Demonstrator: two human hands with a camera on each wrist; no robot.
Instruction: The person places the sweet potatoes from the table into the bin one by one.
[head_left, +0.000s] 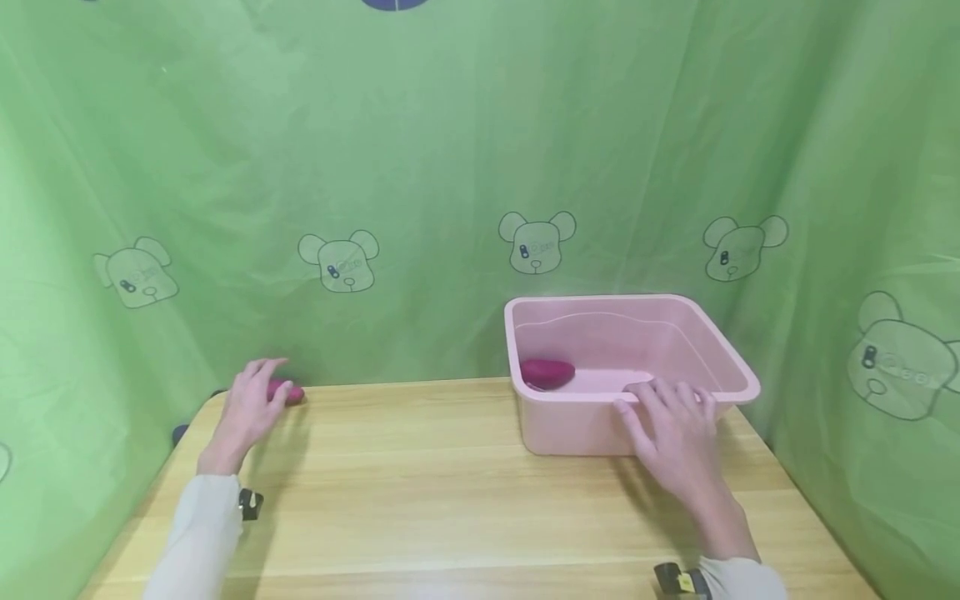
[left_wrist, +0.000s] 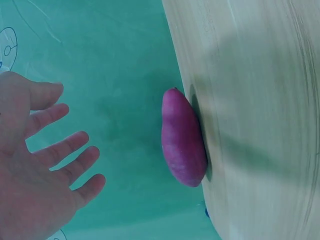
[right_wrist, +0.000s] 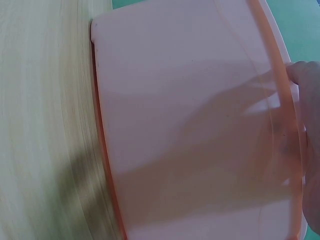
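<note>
A purple-skinned sweet potato [head_left: 296, 395] lies at the table's far left edge, partly hidden by my left hand [head_left: 246, 407] in the head view. In the left wrist view the whole sweet potato [left_wrist: 183, 140] shows, apart from the spread fingers and thumb of that hand [left_wrist: 42, 170]. A pink plastic bin [head_left: 573, 427] stands at the far right of the table. Its near rim is held by my right hand [head_left: 681, 440], fingers hooked over the top. Inside the bin, against its left wall, rests a second sweet potato [head_left: 548, 372].
Around the wooden table [head_left: 420, 500] hangs a green curtain [head_left: 420, 167] with bear-head prints, close behind the far edge and along both sides. The bin's back stands near the curtain.
</note>
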